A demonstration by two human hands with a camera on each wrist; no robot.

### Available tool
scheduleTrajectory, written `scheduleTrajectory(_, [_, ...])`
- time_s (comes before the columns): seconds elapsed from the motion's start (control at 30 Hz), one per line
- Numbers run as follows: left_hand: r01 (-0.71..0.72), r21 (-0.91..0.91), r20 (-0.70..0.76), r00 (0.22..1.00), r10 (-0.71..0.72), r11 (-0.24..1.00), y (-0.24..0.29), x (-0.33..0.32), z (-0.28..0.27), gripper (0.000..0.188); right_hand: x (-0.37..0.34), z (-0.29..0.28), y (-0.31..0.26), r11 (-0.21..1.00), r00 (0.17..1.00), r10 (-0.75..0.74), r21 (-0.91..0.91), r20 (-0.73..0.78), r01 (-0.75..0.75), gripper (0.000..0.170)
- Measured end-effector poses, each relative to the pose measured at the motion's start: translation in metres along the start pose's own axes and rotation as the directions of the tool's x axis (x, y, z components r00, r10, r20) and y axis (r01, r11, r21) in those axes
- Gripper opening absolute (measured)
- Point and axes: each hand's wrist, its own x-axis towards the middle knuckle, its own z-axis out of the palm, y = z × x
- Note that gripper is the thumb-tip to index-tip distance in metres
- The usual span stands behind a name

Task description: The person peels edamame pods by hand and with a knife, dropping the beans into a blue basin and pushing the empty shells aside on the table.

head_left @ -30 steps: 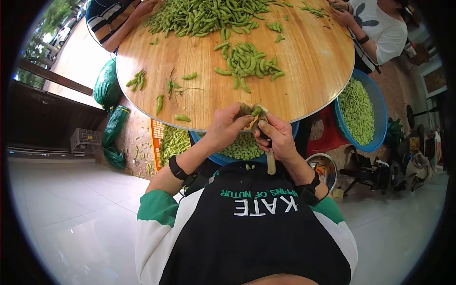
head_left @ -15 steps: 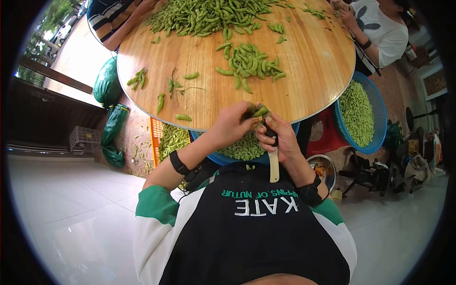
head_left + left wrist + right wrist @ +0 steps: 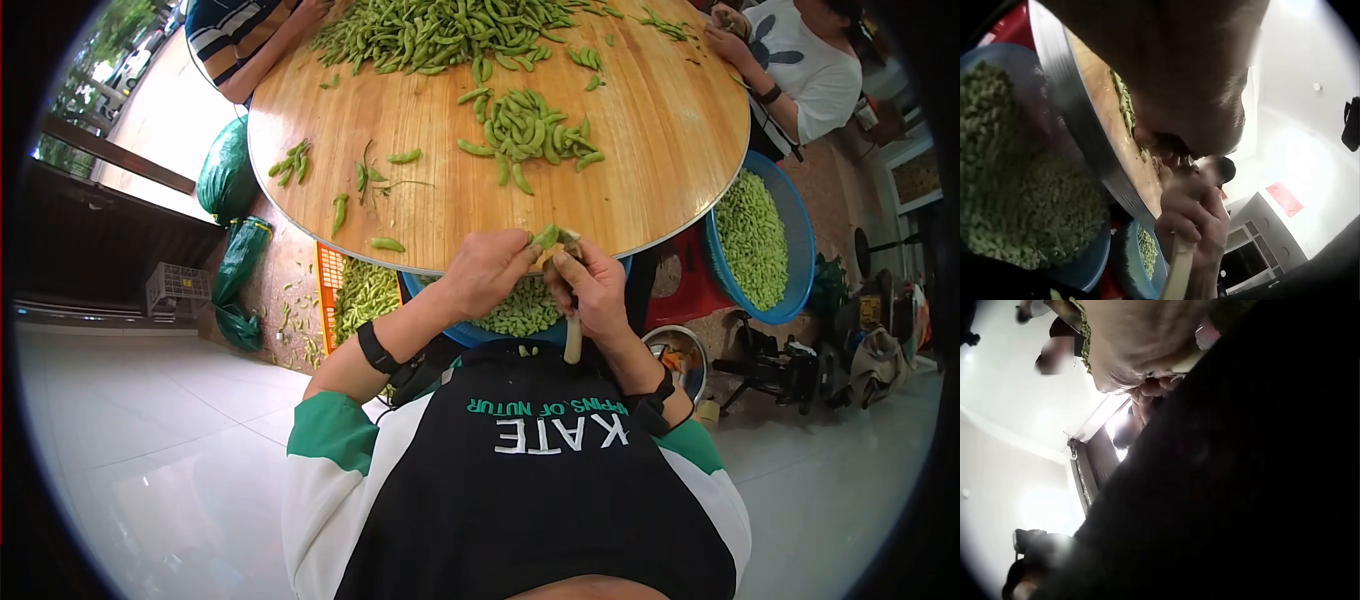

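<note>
Over the near table edge, my left hand (image 3: 490,268) pinches a green soybean pod (image 3: 546,237) between thumb and fingers. Close against it, my right hand (image 3: 597,288) grips a tool with a long cream-coloured end (image 3: 573,338) pointing back toward my body. The tool's working part is hidden in the fingers, so I cannot tell its kind. In the left wrist view the cream piece juts down from the right hand (image 3: 1194,219). Below both hands, a blue basin of shelled beans (image 3: 520,312) is partly covered by them. The right wrist view is mostly blocked by dark cloth.
A small heap of pods (image 3: 530,128) lies on the round wooden table (image 3: 640,170), with a large pile (image 3: 430,35) behind it. An orange crate (image 3: 330,290) stands left, another blue basin (image 3: 800,250) right. Two people sit across, a patterned white shirt (image 3: 800,60) on one.
The cream-ended tool swung out longer below my right hand, then drew back partly into the grip. The pod now stands more upright between the hands. My left hand stays close beside the right.
</note>
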Motion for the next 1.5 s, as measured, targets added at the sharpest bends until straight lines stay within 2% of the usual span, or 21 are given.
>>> scheduleTrajectory(0.07, [-0.030,-0.010,0.007,1.000,0.030,0.999,0.000,-0.004,0.004,0.020,0.000,0.005,-0.003,0.849,0.947,-0.296,-0.490,-0.129,0.199,0.024])
scheduleTrajectory(0.17, [-0.099,0.011,0.007,0.995,0.099,0.995,-0.002,-0.008,0.007,0.019,0.004,0.002,-0.001,0.776,0.947,-0.318,-0.586,-0.046,0.232,0.029])
scheduleTrajectory(0.37, [-0.207,0.059,-0.003,0.978,0.207,0.977,-0.003,-0.015,0.007,0.015,-0.001,0.002,-0.010,0.823,0.995,-0.103,-0.560,0.016,0.095,0.027])
scheduleTrajectory(0.53, [-0.213,0.031,0.008,0.977,0.213,0.976,0.000,-0.015,0.005,0.013,0.001,-0.006,-0.007,0.831,0.995,-0.075,-0.549,0.060,0.096,0.024])
scheduleTrajectory(0.63, [-0.121,-0.040,0.101,0.987,0.124,0.992,0.003,-0.019,0.000,0.013,0.003,-0.009,-0.002,0.804,0.994,-0.094,-0.585,0.054,0.108,0.021])
scheduleTrajectory(0.73, [-0.151,0.054,0.174,0.975,0.140,0.987,0.012,-0.020,-0.012,0.010,0.002,-0.009,0.000,0.731,0.990,-0.129,-0.670,0.053,0.131,0.019])
scheduleTrajectory(0.8, [-0.115,0.332,0.104,0.991,0.085,0.936,0.007,-0.028,-0.038,0.005,0.003,-0.009,-0.004,0.673,0.988,-0.141,-0.726,0.056,0.137,0.020])
scheduleTrajectory(0.87, [0.012,0.560,-0.086,0.995,0.043,0.829,-0.015,-0.029,-0.064,0.012,-0.002,-0.008,-0.010,0.465,0.912,-0.161,-0.785,0.379,0.408,0.023])
scheduleTrajectory(0.93, [0.057,0.832,-0.141,0.984,0.112,0.552,-0.035,-0.019,-0.085,0.020,-0.003,-0.008,-0.006,0.432,0.903,-0.164,-0.793,0.398,0.428,0.025])
scheduleTrajectory(0.97, [0.060,0.835,-0.145,0.983,0.113,0.548,-0.043,-0.010,-0.088,0.020,-0.001,-0.007,-0.005,0.396,0.894,-0.164,-0.802,0.417,0.447,0.026])
scheduleTrajectory(1.03, [0.021,0.670,-0.200,0.968,0.154,0.742,-0.055,0.010,-0.088,0.023,0.000,-0.006,-0.004,0.397,0.894,-0.153,-0.802,0.422,0.446,0.027])
scheduleTrajectory(1.07, [0.019,0.670,-0.200,0.967,0.155,0.743,-0.058,0.019,-0.083,0.023,0.001,-0.005,-0.003,0.393,0.896,-0.177,-0.806,0.407,0.443,0.026])
scheduleTrajectory(1.13, [0.137,0.444,-0.153,0.985,-0.076,0.885,-0.062,0.044,-0.069,0.021,0.003,-0.003,-0.004,0.380,0.897,-0.204,-0.813,0.391,0.441,0.025])
scheduleTrajectory(1.2, [0.071,0.569,-0.172,0.985,0.034,0.819,-0.082,0.065,-0.053,0.019,0.000,-0.001,-0.005,0.651,0.977,-0.042,-0.736,0.209,0.185,0.026])
scheduleTrajectory(1.23, [0.016,0.688,-0.176,0.974,0.145,0.726,-0.090,0.073,-0.049,0.018,-0.002,-0.001,-0.004,0.646,0.978,-0.038,-0.741,0.207,0.182,0.026])
scheduleTrajectory(1.27, [0.017,0.685,-0.182,0.972,0.149,0.729,-0.100,0.078,-0.049,0.018,-0.003,-0.003,-0.004,0.705,0.981,-0.046,-0.690,0.188,0.165,0.029])
scheduleTrajectory(1.33, [-0.091,0.758,-0.166,0.931,0.325,0.646,-0.106,0.081,-0.055,0.016,-0.003,-0.005,-0.005,0.762,0.985,-0.054,-0.631,0.166,0.148,0.032])
scheduleTrajectory(1.37, [-0.093,0.758,-0.162,0.932,0.324,0.645,-0.109,0.078,-0.055,0.016,-0.003,-0.008,-0.006,0.829,0.994,0.007,-0.556,0.113,0.057,0.035])
scheduleTrajectory(1.43, [0.079,0.367,-0.232,0.973,0.009,0.927,-0.094,0.069,-0.059,0.014,-0.001,-0.009,-0.007,0.885,0.996,0.068,-0.464,0.065,-0.030,0.039])
scheduleTrajectory(1.47, [0.075,0.372,-0.223,0.975,0.011,0.925,-0.083,0.063,-0.058,0.014,0.002,-0.007,-0.008,0.927,0.996,0.058,-0.373,0.064,-0.030,0.040])
scheduleTrajectory(1.5, [0.180,-0.082,-0.133,0.973,-0.189,0.980,-0.071,0.056,-0.054,0.012,0.004,-0.005,-0.009,0.960,0.997,0.051,-0.277,0.060,-0.032,0.042])
